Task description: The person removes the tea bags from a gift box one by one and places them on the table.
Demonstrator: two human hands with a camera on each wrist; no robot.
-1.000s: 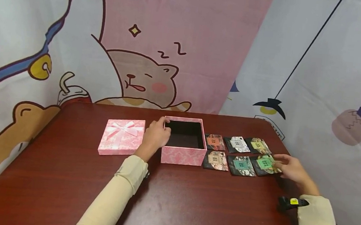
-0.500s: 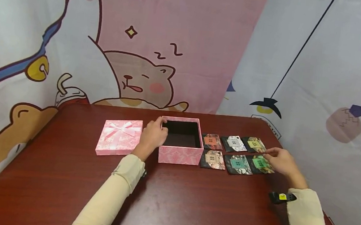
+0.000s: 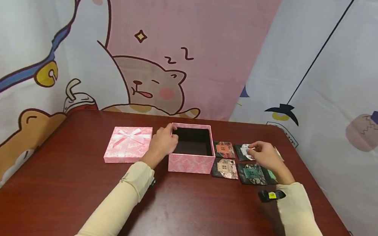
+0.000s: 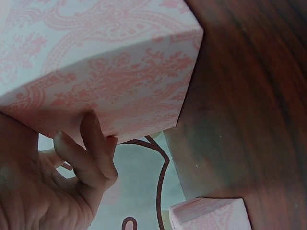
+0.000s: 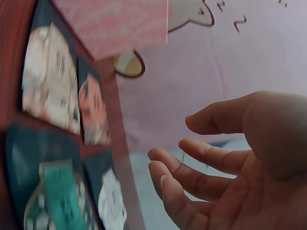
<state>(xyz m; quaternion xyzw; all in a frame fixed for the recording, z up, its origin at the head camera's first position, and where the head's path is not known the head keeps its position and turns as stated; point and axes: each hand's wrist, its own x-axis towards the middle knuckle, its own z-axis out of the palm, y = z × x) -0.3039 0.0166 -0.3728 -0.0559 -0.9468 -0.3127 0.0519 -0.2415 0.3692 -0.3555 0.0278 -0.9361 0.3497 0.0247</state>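
Observation:
An open pink patterned gift box (image 3: 191,164) with a dark inside stands on the table. My left hand (image 3: 163,142) holds the box's left wall, its fingers at the rim; in the left wrist view, curled fingers (image 4: 93,148) lie close to the patterned outside. To the right of the box are two rows of flat dark packets with coloured labels, among them an orange-label one (image 3: 224,149), a beige-label one (image 3: 225,168) and a green-label one (image 3: 252,173). My right hand (image 3: 266,156) hovers over the right-hand packets, partly covering several. Its fingers are loosely bent with nothing between them.
Left of the box lies its pink lid (image 3: 128,144) with a ribbon bow. The brown table (image 3: 194,209) reaches back to a cartoon-printed cloth (image 3: 222,53), which also hangs along both sides.
My right hand has moved left from the green-label packet at the far right to above the white-label one. The left hand has stayed on the box wall.

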